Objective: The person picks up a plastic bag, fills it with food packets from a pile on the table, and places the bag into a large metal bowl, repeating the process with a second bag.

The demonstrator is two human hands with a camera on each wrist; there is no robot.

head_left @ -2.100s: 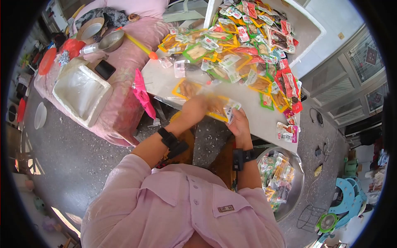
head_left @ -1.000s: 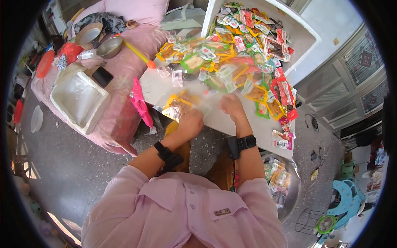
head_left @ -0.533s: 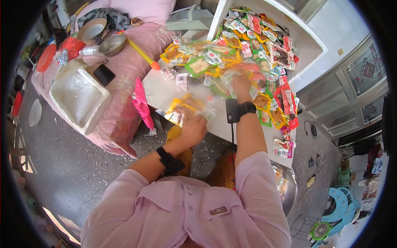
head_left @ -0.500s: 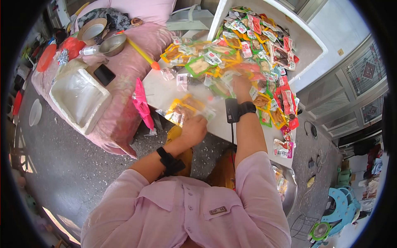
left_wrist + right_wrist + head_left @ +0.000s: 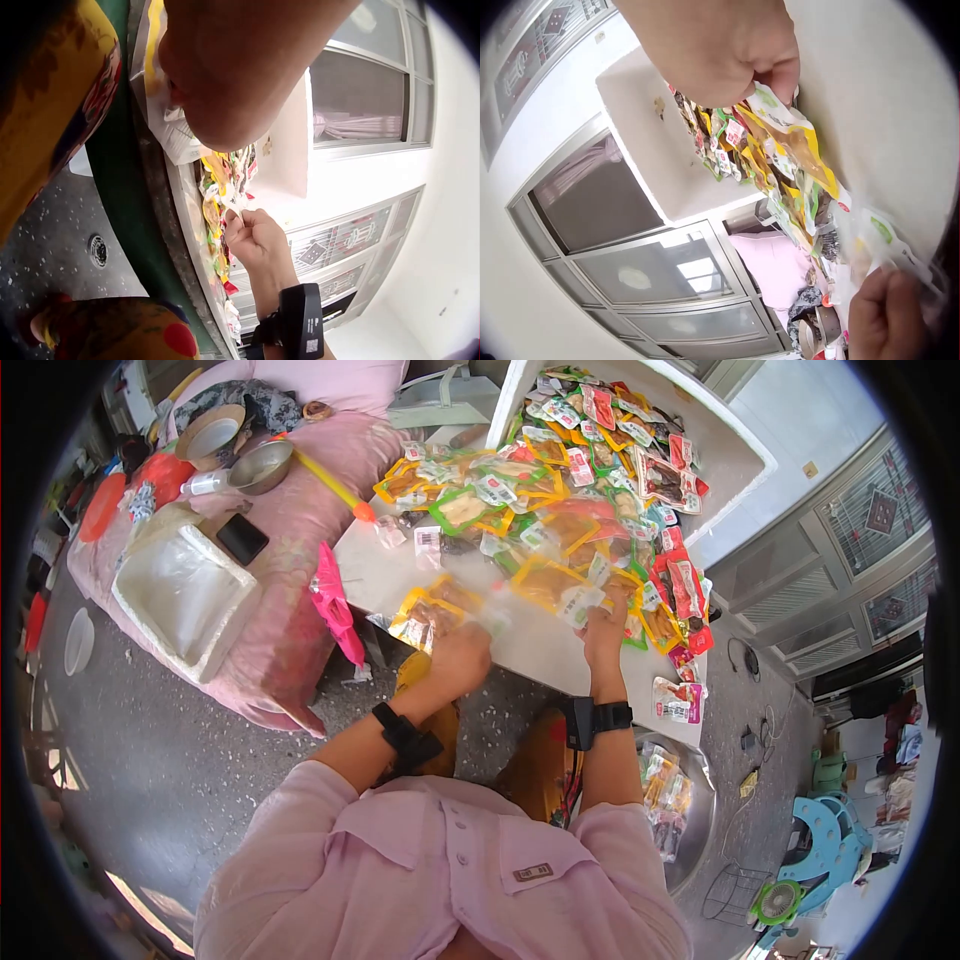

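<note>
At the table's front edge, my left hand [image 5: 462, 658] pinches the near end of yellow-edged clear packets [image 5: 428, 618]; in the left wrist view that hand [image 5: 232, 67] covers much of the packet. My right hand [image 5: 604, 632] grips the white-labelled end of another yellow-edged packet [image 5: 548, 582], raised over the table [image 5: 520, 650]. The right wrist view shows this packet [image 5: 799, 146] hanging from the fingers of the right hand [image 5: 731, 52]. A heap of red, green and yellow packets [image 5: 465, 510] lies just beyond.
A white foam box [image 5: 735, 445] full of packets stands at the back right. Below the table's right end is a metal basin [image 5: 705, 800] with packets. A pink package [image 5: 335, 605] hangs by the left edge; an empty foam box [image 5: 185, 600] sits on the pink bed [image 5: 290, 650].
My right hand has come back from the heap toward the front, now with a yellow-edged packet in its grip. The left hand keeps hold of its packets near the same place.
</note>
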